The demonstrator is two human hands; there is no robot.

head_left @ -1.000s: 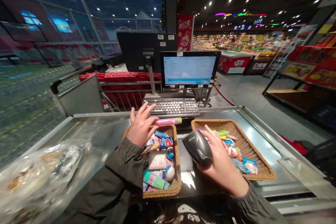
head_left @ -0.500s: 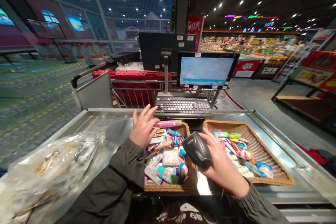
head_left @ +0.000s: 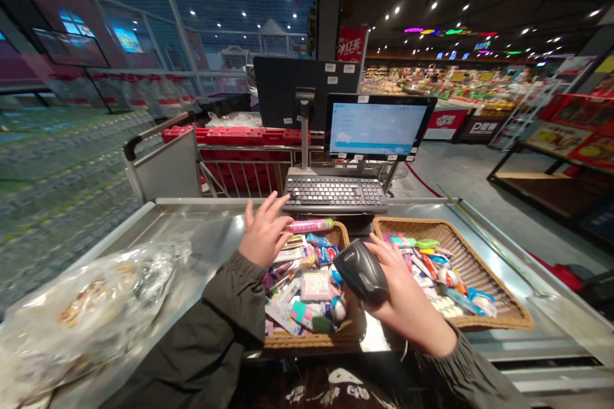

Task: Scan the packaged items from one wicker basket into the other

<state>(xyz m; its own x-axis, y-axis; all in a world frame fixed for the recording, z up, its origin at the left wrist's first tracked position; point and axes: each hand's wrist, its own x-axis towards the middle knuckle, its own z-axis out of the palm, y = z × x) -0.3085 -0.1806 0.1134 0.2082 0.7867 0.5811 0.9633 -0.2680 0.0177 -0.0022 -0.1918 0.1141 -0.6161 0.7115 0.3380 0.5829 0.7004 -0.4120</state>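
Observation:
My left hand (head_left: 263, 232) hovers over the left wicker basket (head_left: 307, 340), holding a pink tube (head_left: 309, 225) with a green cap between thumb and fingers, the other fingers spread upward. My right hand (head_left: 405, 297) is wrapped around a black barcode scanner (head_left: 361, 270), its head turned toward the left basket. That basket holds several small packets and sweets. A second wicker basket (head_left: 484, 281) to the right holds more small packets.
A keyboard (head_left: 334, 193) and lit screen (head_left: 378, 128) stand behind the baskets on the steel counter (head_left: 201, 230). A clear bag of goods (head_left: 81, 307) lies at the left. A red shopping cart (head_left: 240, 160) sits beyond the counter. Store shelves stand at the right.
The view has shifted so the counter and baskets sit further right than a second ago. Both hands keep nearly the same pose, with the pink tube and the scanner still held.

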